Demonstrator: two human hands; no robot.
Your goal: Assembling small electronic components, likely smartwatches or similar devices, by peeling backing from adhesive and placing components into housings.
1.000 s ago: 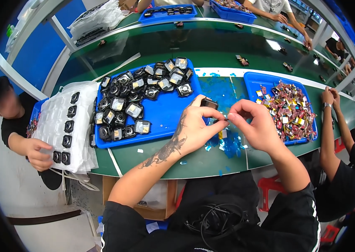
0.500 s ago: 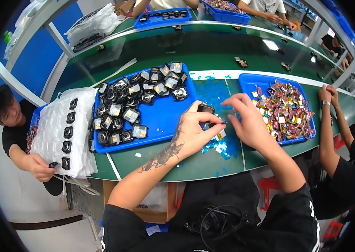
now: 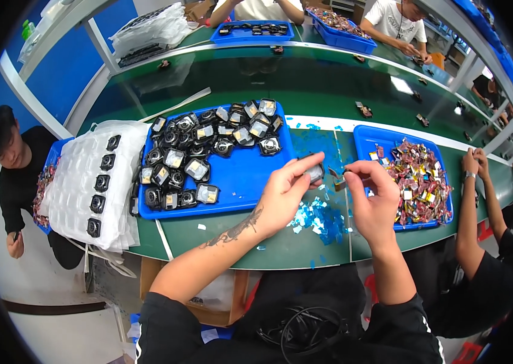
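My left hand (image 3: 286,191) is closed round a small black square casing (image 3: 315,173), holding it above the worktop. Close to its right, my right hand (image 3: 379,197) has thumb and forefinger pinched on a small thin part (image 3: 338,181), brownish with dark edges. Whether that part is joined to the casing, I cannot tell. Beneath both hands, bits of blue film (image 3: 320,218) lie scattered on the green worktop. To the left, a blue tray (image 3: 232,176) holds many similar black casings (image 3: 197,168). On the right stands another blue tray (image 3: 362,134) full of small pink, yellow and white electronic parts (image 3: 417,182).
White plastic blister trays (image 3: 77,194) with a column of black casings are stacked at far left, beside a seated co-worker (image 3: 20,164). A green conveyor belt (image 3: 238,76) carries scattered parts beyond a white rail. Another person's forearms (image 3: 469,206) rest at the right edge.
My right hand has come down and closed on the small thin part. My left hand has turned the casing and shifted slightly. The co-worker at left has drawn a hand away from the blister trays.
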